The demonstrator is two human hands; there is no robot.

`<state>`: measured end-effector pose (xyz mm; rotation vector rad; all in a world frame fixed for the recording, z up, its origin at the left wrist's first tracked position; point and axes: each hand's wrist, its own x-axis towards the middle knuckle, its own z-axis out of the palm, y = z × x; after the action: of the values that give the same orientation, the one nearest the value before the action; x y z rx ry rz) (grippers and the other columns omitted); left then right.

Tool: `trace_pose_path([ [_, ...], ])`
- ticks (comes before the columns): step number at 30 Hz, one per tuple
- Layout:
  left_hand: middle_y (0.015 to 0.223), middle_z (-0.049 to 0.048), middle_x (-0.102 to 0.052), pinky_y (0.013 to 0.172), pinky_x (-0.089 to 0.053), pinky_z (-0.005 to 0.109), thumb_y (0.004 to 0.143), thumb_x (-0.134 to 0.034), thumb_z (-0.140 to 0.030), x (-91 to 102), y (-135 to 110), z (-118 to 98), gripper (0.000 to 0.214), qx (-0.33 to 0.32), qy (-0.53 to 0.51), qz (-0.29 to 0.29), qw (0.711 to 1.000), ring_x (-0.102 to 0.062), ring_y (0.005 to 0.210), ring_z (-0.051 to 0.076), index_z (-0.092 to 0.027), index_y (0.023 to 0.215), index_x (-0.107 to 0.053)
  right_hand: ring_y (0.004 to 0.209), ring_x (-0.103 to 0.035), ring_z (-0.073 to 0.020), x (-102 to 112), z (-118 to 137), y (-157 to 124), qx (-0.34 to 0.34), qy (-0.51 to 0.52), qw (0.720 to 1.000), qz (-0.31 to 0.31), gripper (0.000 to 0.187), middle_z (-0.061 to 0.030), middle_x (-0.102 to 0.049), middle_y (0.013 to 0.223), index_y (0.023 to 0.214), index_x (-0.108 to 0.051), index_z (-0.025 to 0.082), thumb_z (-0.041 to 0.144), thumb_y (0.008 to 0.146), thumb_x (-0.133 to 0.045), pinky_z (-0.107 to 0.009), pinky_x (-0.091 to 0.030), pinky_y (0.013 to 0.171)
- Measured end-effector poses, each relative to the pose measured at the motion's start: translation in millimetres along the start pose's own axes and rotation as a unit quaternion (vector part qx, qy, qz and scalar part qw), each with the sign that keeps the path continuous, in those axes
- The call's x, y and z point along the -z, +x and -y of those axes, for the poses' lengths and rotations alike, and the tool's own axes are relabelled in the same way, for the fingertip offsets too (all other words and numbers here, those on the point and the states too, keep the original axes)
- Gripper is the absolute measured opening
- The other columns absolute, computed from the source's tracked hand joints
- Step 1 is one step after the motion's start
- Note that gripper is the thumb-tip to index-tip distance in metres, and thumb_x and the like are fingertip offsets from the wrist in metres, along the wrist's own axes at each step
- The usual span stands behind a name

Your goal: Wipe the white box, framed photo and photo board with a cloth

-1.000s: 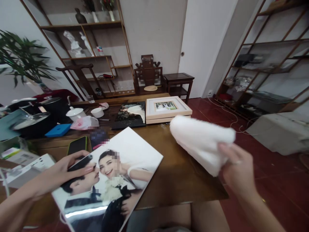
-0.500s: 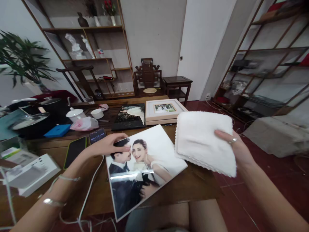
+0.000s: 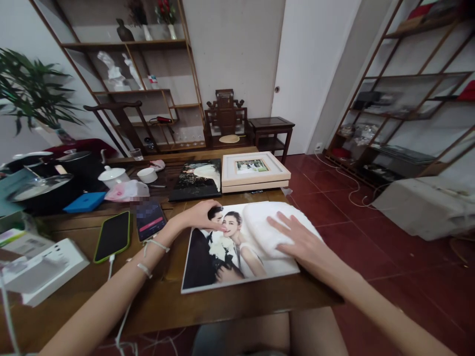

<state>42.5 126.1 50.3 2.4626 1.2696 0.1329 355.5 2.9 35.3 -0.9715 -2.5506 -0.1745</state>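
Observation:
A glossy photo panel (image 3: 200, 264) of a couple in wedding dress lies flat on the wooden table in front of me. My left hand (image 3: 202, 215) curves over its far left edge, thumb on the picture and fingers at the rim. On the panel's right part rests a folded white cloth (image 3: 260, 225). My right hand (image 3: 299, 237) presses down on this cloth with its fingers spread over it. The cloth covers the panel's far right corner.
Beyond the panel lie a dark photo panel (image 3: 196, 180) and white picture frames (image 3: 256, 173). To the left are a green-cased phone (image 3: 113, 237), a second phone (image 3: 150, 220), a white box (image 3: 55, 272) and a blue box (image 3: 84, 201). The wooden table (image 3: 237, 299) ends near my lap.
The panel has gone from tilted to flat on the table, turned straighter and moved right. My right hand has brought the cloth from the air down onto it.

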Motion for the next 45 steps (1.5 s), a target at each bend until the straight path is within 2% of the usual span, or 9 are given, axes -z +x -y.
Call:
trace_pose_path([
  [3,0.112,0.0118,-0.058,0.094,-0.04,0.033,0.058,-0.068,-0.063,-0.8,2,0,0.075,-0.014,0.005,-0.018,1.0,-0.055,0.105,0.025,-0.013,0.113,-0.056,0.132,-0.028,-0.0364,-17,15,4,-0.009,-0.031,0.999,0.028,0.026,-0.0059,-0.046,0.138,0.092,-0.063,0.024,0.002,0.082,-0.052,-0.065,-0.029,0.099],
  [7,0.122,0.0164,-0.047,0.1,-0.034,0.046,0.064,-0.064,-0.062,-6.7,-15,-16,0.075,0.011,0.029,-0.071,0.997,-0.045,0.117,0.032,-0.012,0.119,-0.053,0.132,-0.025,-0.0397,-21,22,5,-0.043,-0.025,0.998,0.032,0.03,-0.0069,-0.045,0.139,0.093,-0.064,0.022,-0.001,0.077,-0.054,-0.065,-0.029,0.099],
  [12,0.135,0.0178,-0.038,0.096,-0.035,0.058,0.084,-0.045,-0.052,-34.6,-67,-55,0.057,0.16,0.097,-0.166,0.968,-0.03,0.129,0.038,-0.02,0.132,-0.042,0.132,-0.027,-0.0357,-25,21,3,-0.069,-0.011,0.998,0.005,0.041,-0.0158,-0.043,0.139,0.089,-0.065,0.018,-0.01,0.065,-0.046,-0.057,-0.032,0.101],
  [18,0.145,0.0128,-0.031,0.104,-0.031,0.052,0.091,-0.04,-0.041,-70.2,-106,-69,0.048,0.117,0.038,-0.207,0.971,-0.023,0.136,0.03,-0.024,0.135,-0.035,0.132,-0.031,-0.0311,-27,12,-1,-0.079,0.024,0.996,-0.026,0.046,-0.0166,-0.048,0.135,0.091,-0.064,0.017,-0.003,0.055,-0.043,-0.054,-0.035,0.101],
  [24,0.151,0.0066,-0.024,0.106,-0.03,0.051,0.092,-0.041,-0.034,-77.9,-106,-69,0.038,0.108,0.003,-0.228,0.968,-0.019,0.139,0.027,-0.029,0.13,-0.041,0.13,-0.034,-0.032,-21,-16,14,-0.065,-0.031,0.987,-0.143,0.033,-0.018,-0.052,0.13,0.079,-0.062,0.015,-0.005,0.065,-0.041,-0.06,-0.024,0.105],
  [28,0.149,0.0051,-0.028,0.106,-0.03,0.051,0.092,-0.043,-0.035,-76.2,-106,-70,0.037,0.113,-0.015,-0.228,0.967,-0.023,0.138,0.026,-0.031,0.128,-0.043,0.132,-0.028,-0.0351,-32,-14,35,-0.048,-0.056,0.995,-0.069,0.035,-0.0133,-0.05,0.134,0.083,-0.065,0.016,-0.005,0.064,-0.045,-0.067,-0.019,0.103],
  [32,0.149,0.0043,-0.028,0.107,-0.029,0.051,0.092,-0.043,-0.033,-75.6,-106,-68,0.039,0.112,-0.038,-0.23,0.966,-0.024,0.138,0.026,-0.032,0.131,-0.041,0.132,-0.029,-0.0356,-42,1,45,-0.016,-0.066,0.998,-0.017,0.031,-0.0116,-0.049,0.136,0.082,-0.068,0.018,-0.005,0.07,-0.05,-0.063,-0.025,0.103],
  [40,0.144,0.004,-0.036,0.109,-0.029,0.051,0.09,-0.047,-0.03,-71.4,-100,-62,0.037,0.067,-0.057,-0.241,0.966,-0.025,0.137,0.025,-0.032,0.127,-0.045,0.132,-0.03,-0.0354,-41,7,43,-0.034,-0.054,0.998,-0.014,0.025,-0.0132,-0.047,0.137,0.077,-0.067,0.017,-0.002,0.072,-0.052,-0.063,-0.024,0.103],
  [45,0.146,0.0046,-0.035,0.11,-0.026,0.051,0.09,-0.045,-0.031,-72.7,-100,-64,0.045,0.082,-0.038,-0.229,0.969,-0.022,0.138,0.026,-0.03,0.135,-0.038,0.133,-0.028,-0.0321,-38,-4,45,-0.062,-0.011,0.998,0.01,0.035,-0.0125,-0.046,0.138,0.09,-0.067,0.018,0.0,0.065,-0.052,-0.059,-0.022,0.106],
])
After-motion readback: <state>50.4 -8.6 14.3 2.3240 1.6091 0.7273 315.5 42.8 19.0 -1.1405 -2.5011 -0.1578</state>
